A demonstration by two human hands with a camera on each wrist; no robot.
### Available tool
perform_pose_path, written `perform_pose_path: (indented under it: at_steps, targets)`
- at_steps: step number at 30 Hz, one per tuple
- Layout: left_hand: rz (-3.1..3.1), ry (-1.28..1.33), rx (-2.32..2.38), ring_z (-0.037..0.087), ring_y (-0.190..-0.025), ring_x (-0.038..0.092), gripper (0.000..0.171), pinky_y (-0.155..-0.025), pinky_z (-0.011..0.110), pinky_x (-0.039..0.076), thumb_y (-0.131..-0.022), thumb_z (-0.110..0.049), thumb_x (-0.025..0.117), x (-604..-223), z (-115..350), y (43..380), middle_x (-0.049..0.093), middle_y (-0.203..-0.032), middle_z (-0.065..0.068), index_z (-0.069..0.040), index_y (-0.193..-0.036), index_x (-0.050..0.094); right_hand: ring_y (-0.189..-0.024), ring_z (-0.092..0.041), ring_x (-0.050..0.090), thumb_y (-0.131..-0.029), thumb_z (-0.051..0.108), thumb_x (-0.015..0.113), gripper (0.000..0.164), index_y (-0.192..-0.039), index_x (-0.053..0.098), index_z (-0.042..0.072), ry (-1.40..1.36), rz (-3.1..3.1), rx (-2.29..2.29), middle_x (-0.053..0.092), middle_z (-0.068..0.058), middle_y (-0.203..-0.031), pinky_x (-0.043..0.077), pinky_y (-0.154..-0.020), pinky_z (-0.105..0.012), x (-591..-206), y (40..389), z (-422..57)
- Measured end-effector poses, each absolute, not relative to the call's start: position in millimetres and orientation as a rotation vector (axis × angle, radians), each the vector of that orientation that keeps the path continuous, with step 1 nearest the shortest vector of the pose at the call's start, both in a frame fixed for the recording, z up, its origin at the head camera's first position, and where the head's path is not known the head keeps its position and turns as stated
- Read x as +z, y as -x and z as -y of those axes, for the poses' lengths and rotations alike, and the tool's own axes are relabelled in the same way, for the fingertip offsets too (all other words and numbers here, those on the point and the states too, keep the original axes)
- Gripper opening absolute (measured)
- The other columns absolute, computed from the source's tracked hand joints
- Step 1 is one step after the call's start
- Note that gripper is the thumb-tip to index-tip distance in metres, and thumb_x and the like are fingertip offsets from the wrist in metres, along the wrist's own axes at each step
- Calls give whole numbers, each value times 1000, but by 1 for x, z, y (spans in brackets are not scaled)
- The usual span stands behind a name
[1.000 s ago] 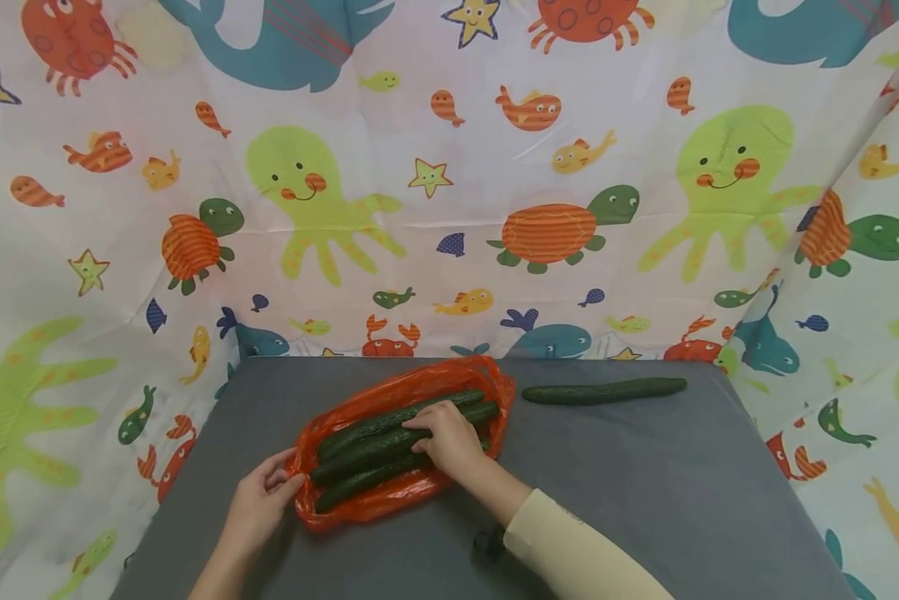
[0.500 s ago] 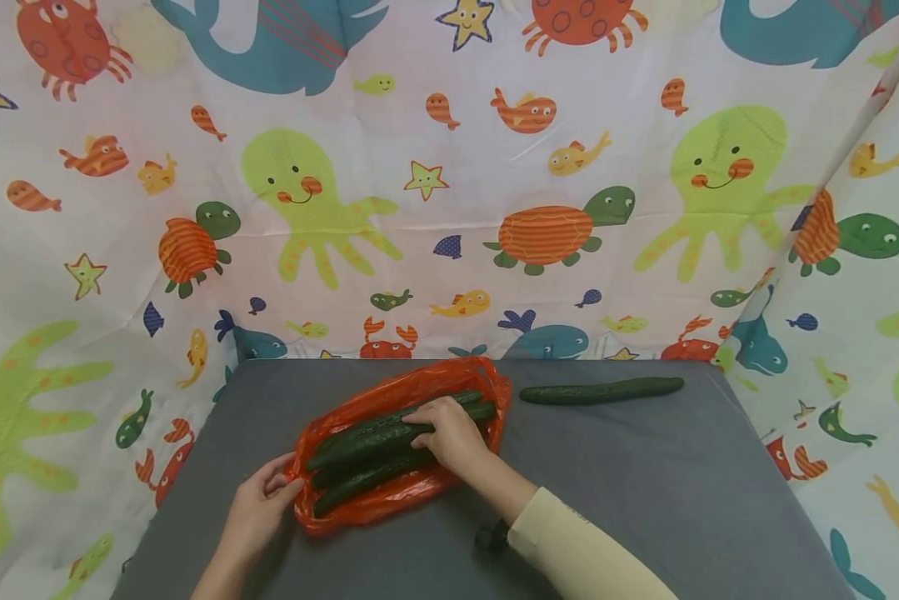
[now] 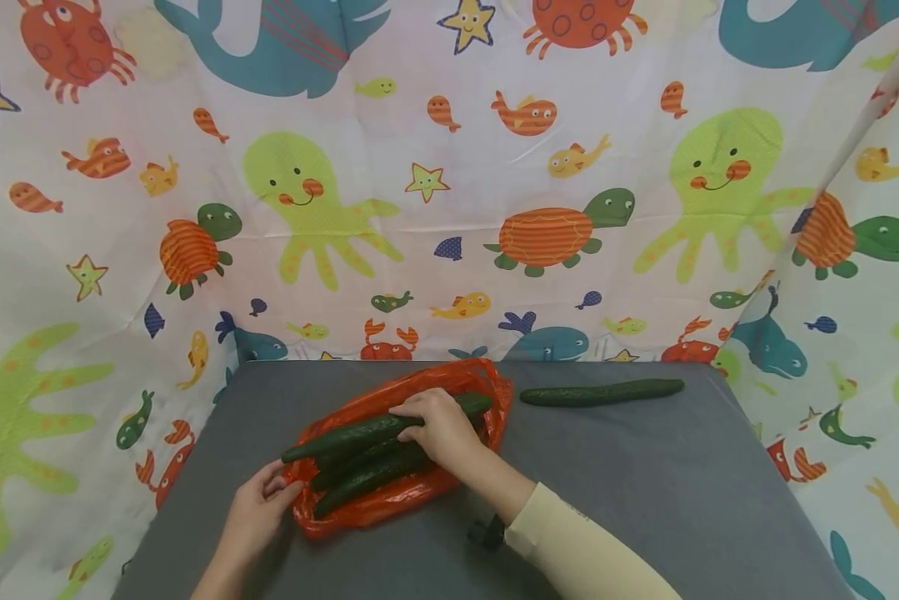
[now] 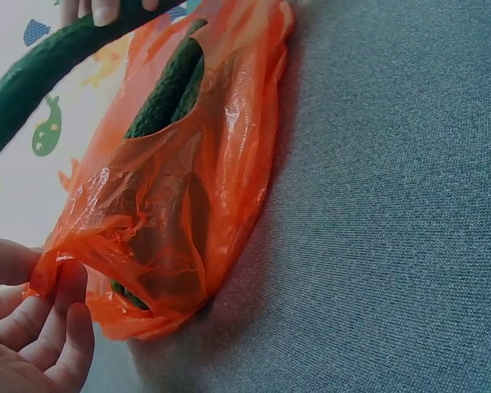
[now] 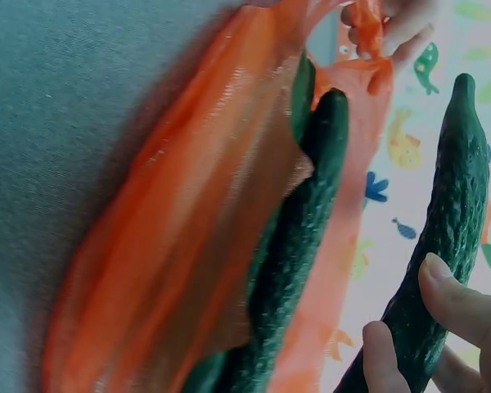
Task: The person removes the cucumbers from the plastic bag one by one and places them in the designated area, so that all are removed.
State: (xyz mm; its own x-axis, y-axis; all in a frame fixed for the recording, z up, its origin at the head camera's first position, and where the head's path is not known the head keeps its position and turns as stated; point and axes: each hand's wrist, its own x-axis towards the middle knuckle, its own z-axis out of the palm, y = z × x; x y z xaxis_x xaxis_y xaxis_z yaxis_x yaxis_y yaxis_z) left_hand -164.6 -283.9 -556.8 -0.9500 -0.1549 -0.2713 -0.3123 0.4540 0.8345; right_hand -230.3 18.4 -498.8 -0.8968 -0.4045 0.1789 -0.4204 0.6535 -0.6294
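My right hand (image 3: 445,429) grips a dark green cucumber (image 3: 352,437) around its middle and holds it raised above an orange plastic bag (image 3: 412,500). In the right wrist view, the thumb and fingers wrap this cucumber (image 5: 454,205), which is apart from the bag. Inside the bag's mouth lie more cucumbers (image 3: 374,479), partly hidden by the film and my right hand. At the bag's left end my left hand (image 3: 257,504) pinches the rim. The left wrist view shows orange film (image 4: 61,258) bunched between its thumb and fingers.
Another cucumber (image 3: 602,392) lies alone at the back right of the grey table (image 3: 629,492). A curtain (image 3: 464,183) printed with sea animals hangs behind and along both sides. A small black object (image 3: 486,533) shows beneath the right forearm.
One cucumber has risen out of the bag in my right hand, its left end swinging up and left over the rim. My left hand stays on the bag.
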Motion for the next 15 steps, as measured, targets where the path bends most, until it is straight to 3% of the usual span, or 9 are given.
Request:
perform_pose_path:
  at_steps: [6,15]
  targets:
    - [-2508,427,1539,13,-62,47,47,-53,31,42,-100,-23,64,-557,283,165,57,-90,5,-13,-145,52,-120,-24,58,-84,19,81,42,-125,74,25,-740,2804,1060,71,-2,-123,51,-98,-42,-485,228,-17]
    - [-2525,417,1515,16,-77,59,50,-61,33,45,-100,-24,64,-558,284,165,65,-91,6,-13,-147,50,-122,-24,58,-85,19,80,43,-127,73,28,-691,2815,1053,70,0,-125,53,-94,-40,-460,222,-23]
